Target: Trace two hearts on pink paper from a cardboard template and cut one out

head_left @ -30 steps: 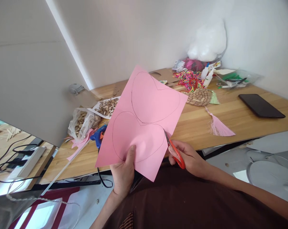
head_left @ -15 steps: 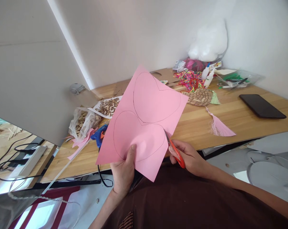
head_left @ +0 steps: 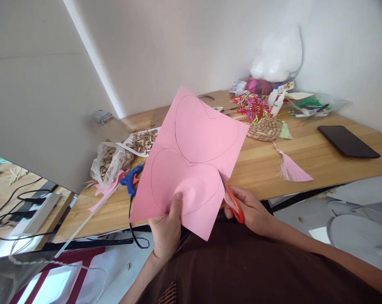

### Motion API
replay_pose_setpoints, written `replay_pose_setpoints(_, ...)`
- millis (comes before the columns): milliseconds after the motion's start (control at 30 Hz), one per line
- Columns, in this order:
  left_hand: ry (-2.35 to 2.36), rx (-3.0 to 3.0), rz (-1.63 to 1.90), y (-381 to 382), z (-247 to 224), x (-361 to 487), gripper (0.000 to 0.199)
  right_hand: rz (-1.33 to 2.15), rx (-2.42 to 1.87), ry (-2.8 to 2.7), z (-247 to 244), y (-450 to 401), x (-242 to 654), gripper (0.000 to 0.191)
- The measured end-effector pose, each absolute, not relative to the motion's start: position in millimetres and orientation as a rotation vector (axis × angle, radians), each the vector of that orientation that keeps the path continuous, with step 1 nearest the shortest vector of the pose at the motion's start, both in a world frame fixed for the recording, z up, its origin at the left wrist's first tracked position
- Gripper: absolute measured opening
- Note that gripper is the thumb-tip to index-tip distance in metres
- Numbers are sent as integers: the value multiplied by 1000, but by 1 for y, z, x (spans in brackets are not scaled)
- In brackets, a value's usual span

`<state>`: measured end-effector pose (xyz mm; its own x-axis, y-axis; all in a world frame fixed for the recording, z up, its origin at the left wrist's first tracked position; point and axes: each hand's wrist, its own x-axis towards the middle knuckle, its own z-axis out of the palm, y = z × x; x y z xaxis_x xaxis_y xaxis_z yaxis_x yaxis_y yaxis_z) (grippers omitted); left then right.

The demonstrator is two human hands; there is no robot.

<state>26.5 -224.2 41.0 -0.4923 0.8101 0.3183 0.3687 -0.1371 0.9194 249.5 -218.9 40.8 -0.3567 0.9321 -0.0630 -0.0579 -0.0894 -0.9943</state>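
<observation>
A sheet of pink paper [head_left: 206, 139] with two heart outlines drawn on it is held up in front of me. My left hand [head_left: 167, 230] grips its lower edge, thumb on top and the other fingers hidden underneath. Orange-handled scissors [head_left: 234, 206] are in my right hand [head_left: 252, 213], whose fingers are closed around the handles. The blades meet the paper's right edge, beside the curve of the lower heart, where a cut runs in from the edge.
Behind the paper on the wooden table [head_left: 305, 160] lie a blue glue gun [head_left: 131, 179], a bag of peanuts [head_left: 107, 162], shells on white paper [head_left: 143, 141], a round shell-covered piece [head_left: 265, 128], a pink tassel [head_left: 290, 164], colourful cords [head_left: 252, 105], glue bottles [head_left: 277, 103] and a black phone [head_left: 348, 141].
The paper has turned slightly, its top corner shifting left and its lower corner right. My left hand has moved a little right with it. The scissors remain at the right edge.
</observation>
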Motion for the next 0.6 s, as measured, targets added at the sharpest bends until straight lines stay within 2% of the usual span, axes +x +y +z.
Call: replay_pose_setpoints(600, 1792, 1315, 1657, -225, 40, 28, 55, 1606, -1017, -1322, 38, -221, 246, 43)
